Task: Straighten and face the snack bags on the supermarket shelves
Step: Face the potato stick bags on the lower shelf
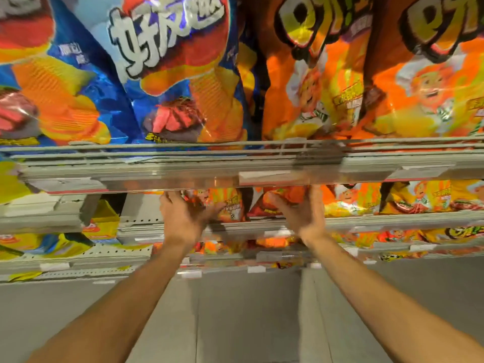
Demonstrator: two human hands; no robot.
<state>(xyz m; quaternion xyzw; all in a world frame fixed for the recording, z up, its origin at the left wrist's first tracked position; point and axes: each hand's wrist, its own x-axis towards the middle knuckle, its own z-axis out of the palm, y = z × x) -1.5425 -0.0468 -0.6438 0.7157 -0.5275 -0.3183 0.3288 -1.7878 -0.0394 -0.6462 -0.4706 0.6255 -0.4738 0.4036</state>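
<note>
Reaching under the upper shelf edge [235, 163], both of your bare arms go up into the second shelf. Only the head view is given, and it is blurred by motion.

Your left hand [183, 218] is at the left side of an orange snack bag [225, 205]. Its fingers [172, 199] are curled onto the bag's left edge, so it seems to hold the bag there. Your right hand [305, 213] is just beside, with the palm turned to the left. Its fingers [277, 203] and thumb close on a second orange bag [285, 196], which looks crumpled and tilted. The top of both bags is hidden behind the shelf edge.

These bags are shiny orange and yellow, with a cartoon cook printed on the front. More bags of this kind [406, 197] stand in a row to the right on the same shelf, facing forward.

On the shelf above, very near the camera, you see big blue bags [167, 74] with ridged chips on the left and big orange bags [327, 82] on the right. Lower shelves hold yellow packs [104, 224] at the left.
</note>
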